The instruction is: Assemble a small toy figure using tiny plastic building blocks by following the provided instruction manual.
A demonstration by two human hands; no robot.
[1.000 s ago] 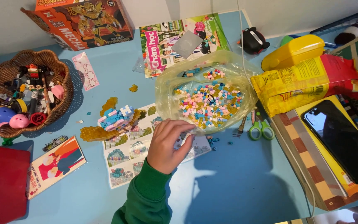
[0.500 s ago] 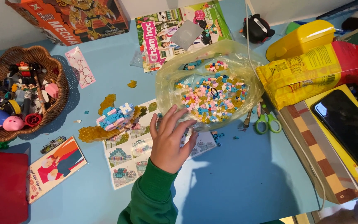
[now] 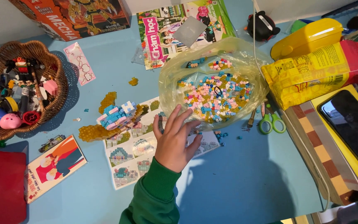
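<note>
Bag of small bricks (image 3: 214, 89), left hand (image 3: 172, 141) spread flat, touching its edge

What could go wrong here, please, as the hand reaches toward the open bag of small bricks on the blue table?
The left hand is spread right at the rim of the plastic bag, which lies open and slack; a nudge could spill the small bricks onto the table.
A few loose bricks already lie outside near the table's near side, and might get swept off.
The half-built model sits beside the wrist on the instruction sheet; the sleeve could knock it.
</note>
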